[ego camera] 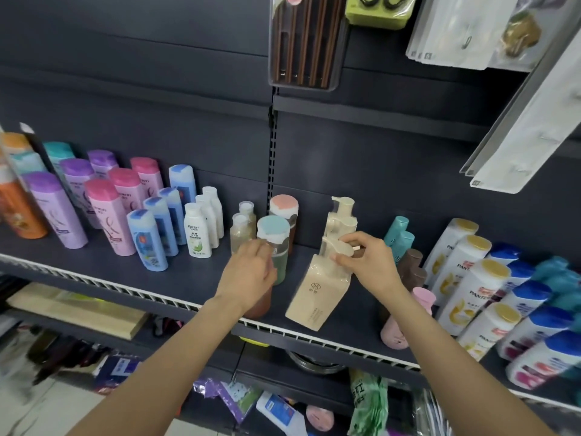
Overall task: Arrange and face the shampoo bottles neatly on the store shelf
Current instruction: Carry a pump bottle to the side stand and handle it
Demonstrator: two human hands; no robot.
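Right hand [361,262] pinches pump head of tilted beige bottle [317,297] on shelf [176,278]. Left hand [251,272], fingers curled, grips green bottle [278,247].

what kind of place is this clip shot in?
Most likely a retail shop's toiletries aisle: rows of identical shampoo bottles faced on a dark gondola shelf, a white price rail along its edge, and packaged goods hanging above.

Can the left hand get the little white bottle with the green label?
Probably yes. The left hand grips a green bottle right now, but the white bottle stands at its row's front, with bare shelf between them.
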